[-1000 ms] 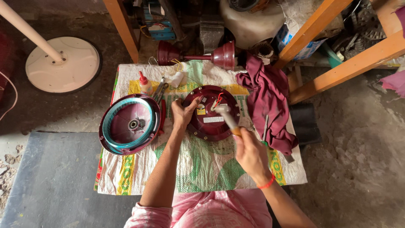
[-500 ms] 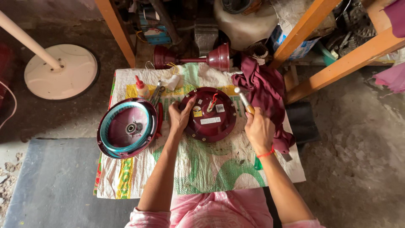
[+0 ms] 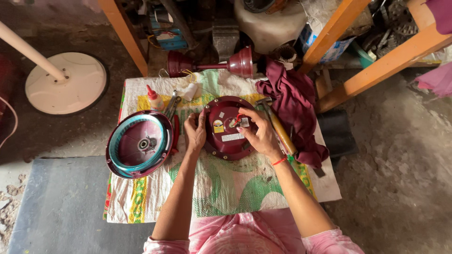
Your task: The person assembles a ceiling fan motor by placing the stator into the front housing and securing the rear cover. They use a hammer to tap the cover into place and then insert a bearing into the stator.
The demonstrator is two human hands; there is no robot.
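Observation:
A round maroon motor housing lies on a table covered with a printed sack cloth. My left hand grips its left rim. My right hand rests on its right side, with the fingertips pinching at the small red and yellow parts near its centre. A hammer with a wooden handle lies just right of my right hand, partly on a maroon cloth. A round cover, teal inside with a maroon rim, sits left of my left hand.
A small bottle with a red cap and pliers lie at the table's back left. A maroon rod with two cone ends lies along the back edge. A white round stand base is on the floor at left. Orange wooden beams cross at right.
My right hand held the hammer over the housing, carried it right, laid it by the maroon cloth and came back onto the housing. My left hand stayed on the rim.

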